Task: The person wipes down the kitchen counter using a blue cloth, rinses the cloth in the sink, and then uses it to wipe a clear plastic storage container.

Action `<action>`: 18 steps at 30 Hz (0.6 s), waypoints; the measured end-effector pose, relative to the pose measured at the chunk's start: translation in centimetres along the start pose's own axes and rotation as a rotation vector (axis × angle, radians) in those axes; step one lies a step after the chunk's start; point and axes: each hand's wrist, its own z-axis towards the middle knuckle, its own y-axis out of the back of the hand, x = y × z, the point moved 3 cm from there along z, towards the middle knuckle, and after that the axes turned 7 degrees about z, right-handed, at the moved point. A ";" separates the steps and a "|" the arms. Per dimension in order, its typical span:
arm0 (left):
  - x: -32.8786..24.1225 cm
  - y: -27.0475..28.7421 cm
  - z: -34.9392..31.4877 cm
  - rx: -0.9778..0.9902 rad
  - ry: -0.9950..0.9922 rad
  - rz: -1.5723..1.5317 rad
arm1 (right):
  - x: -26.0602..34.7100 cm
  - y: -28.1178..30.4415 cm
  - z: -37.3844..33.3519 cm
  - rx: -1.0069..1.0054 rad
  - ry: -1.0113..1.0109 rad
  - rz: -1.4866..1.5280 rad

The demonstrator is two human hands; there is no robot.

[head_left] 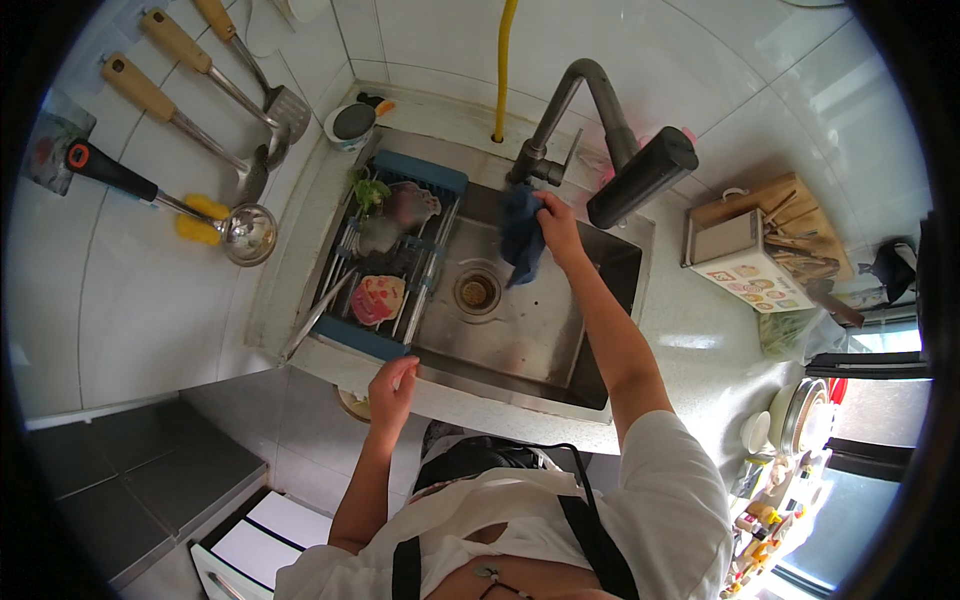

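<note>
My right hand (561, 232) reaches over the back of the steel sink (520, 345) and grips a dark blue cloth (520, 237). The cloth hangs down below the base of the dark grey faucet (596, 85), above the basin and to the right of the drain (478, 291). At the sink's front edge, near the corner of the drying rack, is my left hand (392, 392), its fingers curled together with nothing visible in them. The blue-ended rack (362, 338) spans the sink's left side, bearing a pink patterned piece (377, 300) and leafy greens (371, 193).
A ladle (249, 236) and several wooden-handled utensils (178, 40) hang on the left wall. A small white tub (350, 126) stands at the back left corner. On the right counter are a utensil holder (755, 262) and a wooden board (800, 205). A yellow hose (504, 75) rises behind the sink.
</note>
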 end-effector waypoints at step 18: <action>-4.2 6.0 3.5 -0.189 -0.269 0.347 | 0.1 -15.1 7.8 0.264 0.206 -1.302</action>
